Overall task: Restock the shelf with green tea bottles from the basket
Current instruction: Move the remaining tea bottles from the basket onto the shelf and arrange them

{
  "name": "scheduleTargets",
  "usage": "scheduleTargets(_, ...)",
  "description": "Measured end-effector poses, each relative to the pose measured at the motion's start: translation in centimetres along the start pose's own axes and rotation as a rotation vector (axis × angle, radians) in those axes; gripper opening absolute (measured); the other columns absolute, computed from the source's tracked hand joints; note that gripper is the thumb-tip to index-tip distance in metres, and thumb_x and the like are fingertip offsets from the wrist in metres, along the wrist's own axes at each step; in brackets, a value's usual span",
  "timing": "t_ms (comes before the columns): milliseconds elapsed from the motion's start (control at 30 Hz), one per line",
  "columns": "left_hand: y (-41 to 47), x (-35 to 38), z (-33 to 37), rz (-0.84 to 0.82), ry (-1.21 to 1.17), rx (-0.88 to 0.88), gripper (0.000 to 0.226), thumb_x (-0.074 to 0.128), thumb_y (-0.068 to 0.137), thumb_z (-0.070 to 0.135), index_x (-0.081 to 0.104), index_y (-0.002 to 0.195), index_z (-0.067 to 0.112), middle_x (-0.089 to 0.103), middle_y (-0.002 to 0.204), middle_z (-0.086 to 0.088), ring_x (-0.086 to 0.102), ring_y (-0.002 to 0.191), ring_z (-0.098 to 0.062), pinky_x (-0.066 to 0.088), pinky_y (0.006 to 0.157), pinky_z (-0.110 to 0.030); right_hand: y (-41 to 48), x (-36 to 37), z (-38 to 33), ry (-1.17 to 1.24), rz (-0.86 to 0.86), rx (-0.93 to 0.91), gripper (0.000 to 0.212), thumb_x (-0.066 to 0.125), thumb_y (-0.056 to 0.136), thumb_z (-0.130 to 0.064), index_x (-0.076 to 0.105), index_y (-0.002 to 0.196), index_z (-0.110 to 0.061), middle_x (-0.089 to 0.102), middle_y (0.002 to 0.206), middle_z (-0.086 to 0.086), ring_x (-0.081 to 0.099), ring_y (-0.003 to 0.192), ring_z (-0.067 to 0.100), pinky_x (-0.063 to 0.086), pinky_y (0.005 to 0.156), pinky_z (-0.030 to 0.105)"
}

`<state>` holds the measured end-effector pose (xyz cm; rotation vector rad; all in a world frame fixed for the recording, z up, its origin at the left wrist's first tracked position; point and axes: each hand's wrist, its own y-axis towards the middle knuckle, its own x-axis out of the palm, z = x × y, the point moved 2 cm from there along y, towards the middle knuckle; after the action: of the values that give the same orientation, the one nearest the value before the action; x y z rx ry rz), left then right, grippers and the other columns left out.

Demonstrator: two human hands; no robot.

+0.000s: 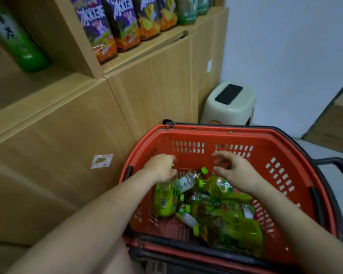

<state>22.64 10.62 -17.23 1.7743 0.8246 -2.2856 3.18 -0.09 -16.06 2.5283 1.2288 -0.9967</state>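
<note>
A red plastic basket (222,138) sits low in front of me with several green tea bottles (232,224) piled inside, green caps showing. My left hand (160,168) is closed around the neck of one upright green tea bottle (164,200) at the basket's left side. My right hand (233,168) hovers above the pile with its fingers spread and curled, holding nothing. On the wooden shelf (53,91) at upper left stands a single green tea bottle (16,40).
Purple and orange iced tea bottles (107,30) line the shelf section to the right, with greenish bottles (186,10) beyond. A white stool (229,104) with a black phone on it stands behind the basket by the white wall. Cabinet fronts rise left of the basket.
</note>
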Motion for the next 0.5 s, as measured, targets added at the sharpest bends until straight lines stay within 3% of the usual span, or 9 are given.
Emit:
scheduleTargets(67,1.9,1.9,-0.4,-0.061,0.062,-0.026,0.046,0.057,0.089,0.031,0.050,0.131,0.013,0.056,0.128,-0.012,0.053,0.118,-0.031,0.045,0.096,-0.038,1.1,0.3,2.9,-0.116,-0.049,0.075,0.052,0.066,0.086,-0.020,0.047,0.134,-0.022,0.058,0.125,0.006,0.056,0.114,0.023,0.044,0.097,0.031)
scheduleTargets(167,3.8,4.5,-1.0,-0.134,0.143,-0.008,0.060,0.055,0.091,0.033,0.033,0.144,0.014,0.038,0.145,-0.012,0.039,0.130,-0.033,0.036,0.107,-0.039,2.5,2.0,7.0,-0.332,-0.207,0.151,0.078,0.067,0.084,-0.028,0.023,0.148,-0.024,0.032,0.152,0.009,0.033,0.138,0.031,0.030,0.113,0.042)
scheduleTargets(300,6.3,7.8,-1.1,-0.245,0.212,-0.011,0.075,0.056,0.091,0.031,0.013,0.150,0.014,0.006,0.157,-0.015,0.027,0.136,-0.038,0.032,0.110,-0.042,4.7,3.9,11.1,-0.530,-0.322,0.237,0.094,0.069,0.081,-0.038,0.005,0.150,-0.032,0.005,0.161,0.004,0.005,0.147,0.030,0.018,0.116,0.054)
scheduleTargets(400,8.4,9.4,-1.0,-0.270,0.124,-0.079,0.083,0.057,0.090,0.035,0.006,0.150,0.009,0.006,0.156,-0.021,0.038,0.131,-0.040,0.038,0.105,-0.042,5.8,4.7,13.5,-0.561,-0.356,0.289,0.101,0.072,0.077,-0.041,0.001,0.149,-0.036,0.000,0.161,0.003,0.000,0.147,0.028,0.015,0.112,0.062)
scheduleTargets(500,9.9,10.5,-0.5,-0.245,0.088,-0.102,0.091,0.060,0.088,0.038,0.001,0.149,0.005,0.018,0.153,-0.021,0.039,0.129,-0.039,0.037,0.105,-0.042,6.0,5.3,15.7,-0.598,-0.364,0.302,0.107,0.075,0.074,-0.040,0.000,0.149,-0.037,-0.004,0.161,0.003,-0.002,0.147,0.030,0.016,0.110,0.064)
